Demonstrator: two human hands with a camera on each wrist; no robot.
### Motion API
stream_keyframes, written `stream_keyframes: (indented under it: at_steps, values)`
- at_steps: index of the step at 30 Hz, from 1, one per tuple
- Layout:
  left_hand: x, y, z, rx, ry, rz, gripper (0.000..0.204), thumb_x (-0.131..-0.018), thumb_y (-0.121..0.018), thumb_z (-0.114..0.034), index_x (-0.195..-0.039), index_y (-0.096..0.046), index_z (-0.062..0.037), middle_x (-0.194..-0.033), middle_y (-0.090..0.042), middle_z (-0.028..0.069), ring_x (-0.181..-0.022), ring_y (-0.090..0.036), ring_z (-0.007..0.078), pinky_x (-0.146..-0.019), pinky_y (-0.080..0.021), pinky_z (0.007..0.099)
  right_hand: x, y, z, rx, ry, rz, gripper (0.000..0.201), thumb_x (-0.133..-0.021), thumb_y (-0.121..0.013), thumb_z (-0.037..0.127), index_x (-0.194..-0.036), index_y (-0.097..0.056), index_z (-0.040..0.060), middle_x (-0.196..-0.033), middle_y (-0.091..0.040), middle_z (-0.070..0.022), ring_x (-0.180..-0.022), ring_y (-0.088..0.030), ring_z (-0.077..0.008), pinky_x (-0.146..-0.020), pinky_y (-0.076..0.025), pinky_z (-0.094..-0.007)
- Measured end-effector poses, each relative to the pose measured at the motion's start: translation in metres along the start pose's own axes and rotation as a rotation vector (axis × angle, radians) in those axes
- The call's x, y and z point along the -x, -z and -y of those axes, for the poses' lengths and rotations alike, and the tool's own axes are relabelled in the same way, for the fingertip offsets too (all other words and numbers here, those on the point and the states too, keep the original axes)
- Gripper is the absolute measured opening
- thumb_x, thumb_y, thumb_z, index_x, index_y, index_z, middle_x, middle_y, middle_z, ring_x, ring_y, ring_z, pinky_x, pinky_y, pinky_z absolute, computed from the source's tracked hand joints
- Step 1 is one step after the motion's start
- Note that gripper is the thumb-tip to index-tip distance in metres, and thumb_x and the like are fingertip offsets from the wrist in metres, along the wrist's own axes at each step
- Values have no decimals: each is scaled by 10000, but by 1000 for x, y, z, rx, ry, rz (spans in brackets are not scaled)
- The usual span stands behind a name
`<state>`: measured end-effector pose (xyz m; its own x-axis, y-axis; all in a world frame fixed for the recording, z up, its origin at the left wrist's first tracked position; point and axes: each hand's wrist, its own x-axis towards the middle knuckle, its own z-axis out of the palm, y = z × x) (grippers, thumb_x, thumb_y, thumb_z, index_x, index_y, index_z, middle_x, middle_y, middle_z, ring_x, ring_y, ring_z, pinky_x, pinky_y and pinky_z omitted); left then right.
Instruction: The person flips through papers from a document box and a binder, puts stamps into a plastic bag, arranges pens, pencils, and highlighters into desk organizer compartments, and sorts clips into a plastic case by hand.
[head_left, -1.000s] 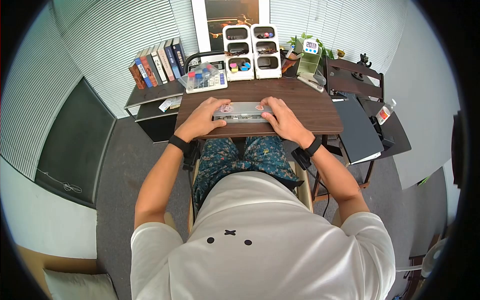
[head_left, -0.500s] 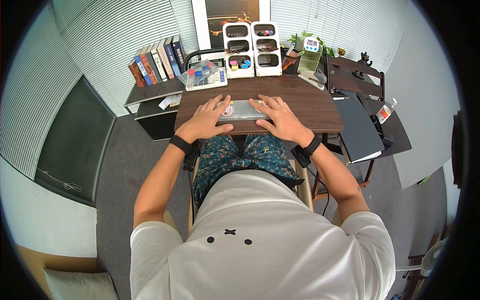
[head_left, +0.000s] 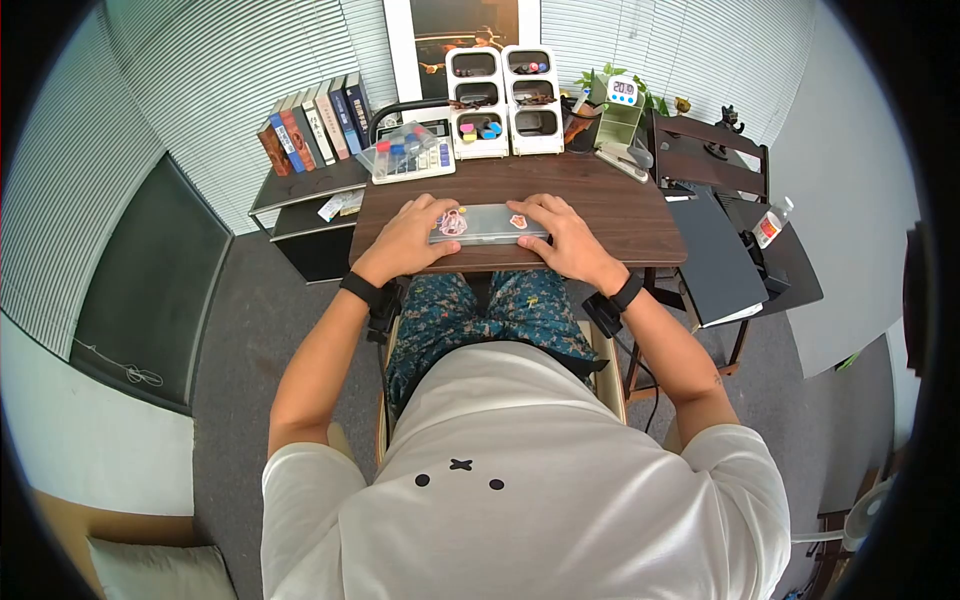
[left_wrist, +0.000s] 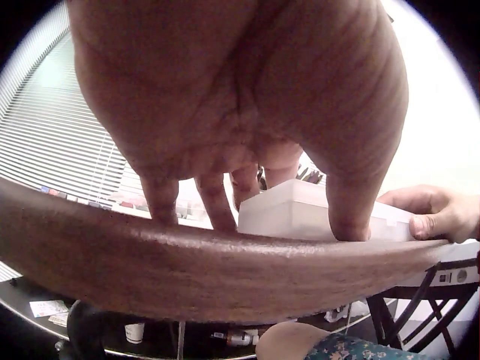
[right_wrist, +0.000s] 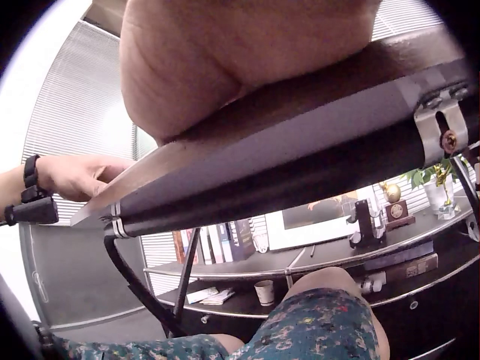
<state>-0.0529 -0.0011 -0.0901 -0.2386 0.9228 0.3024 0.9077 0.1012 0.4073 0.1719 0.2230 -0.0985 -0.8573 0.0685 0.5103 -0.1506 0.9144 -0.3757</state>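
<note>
A long translucent plastic case [head_left: 488, 220], its lid lying flat and bearing stickers near both ends, rests at the near edge of the brown desk [head_left: 620, 215]. My left hand [head_left: 405, 238] holds its left end, thumb along the near side and fingers at the far side. At the other end my right hand [head_left: 572, 243] grips it the same way. In the left wrist view, the left thumb presses the front of the whitish case [left_wrist: 285, 214], with fingertips down on the desktop behind it. The right wrist view shows the palm over the desk edge, hiding the case.
Behind the case stand white organizers [head_left: 505, 100], a calculator [head_left: 410, 155] with a clear box on it, a pen cup [head_left: 580, 130] and a stapler [head_left: 622, 165]. Books [head_left: 315, 125] line the left shelf. A dark folder [head_left: 715, 255] and a bottle [head_left: 773, 222] lie to the right.
A second ago small silvery contents showed along the case's front; now the lid covers that side. Half a second ago the fingers spread straight over the lid; they have since drawn back to its ends.
</note>
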Motion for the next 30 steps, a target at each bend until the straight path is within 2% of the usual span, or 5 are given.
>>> stream_keyframes:
  at_steps: [8,11,17,22,30]
  values:
    - [-1,1,-2,3,-1,-30,662,-865,-856,-309,-1441,-612,-94,-1306,-618,144,-1261,-581,365,-1070,-488,471,-3,0,-4,-11,5,8,457,-1017,-673,180,-1456,-620,68,-1311,-633,-168,-1255,-579,-384,-1101,-462,-476]
    - [-1,4,0,31,1,16,693,-884,-846,-305,-1475,-577,-62,-1331,-611,168,-1290,-563,374,-1100,-453,466,-3,-2,-7,-52,5,0,457,-1023,-669,199,-1459,-621,73,-1315,-643,-175,-1246,-584,-391,-1100,-459,-476]
    - [3,2,1,14,-2,47,804,-936,-792,-366,-1602,-452,-71,-1436,-566,202,-1356,-527,395,-1150,-423,467,-2,-2,-6,-61,2,-16,533,-1014,-670,188,-1534,-575,118,-1447,-604,-193,-1307,-560,-399,-1145,-445,-477]
    - [2,-2,10,-81,-75,99,937,-972,-733,-463,-1679,-280,-47,-1599,-424,266,-1445,-436,446,-1222,-358,482,-1,-3,-5,48,18,28,604,-990,-696,222,-1572,-547,167,-1518,-554,-216,-1332,-531,-420,-1163,-412,-510]
    - [2,-2,7,-150,-36,155,1010,-969,-713,-528,-1694,-217,-31,-1661,-345,279,-1487,-392,467,-1246,-328,490,0,-2,3,137,15,81,653,-995,-704,281,-1612,-499,218,-1568,-501,-222,-1374,-495,-404,-1161,-390,-507]
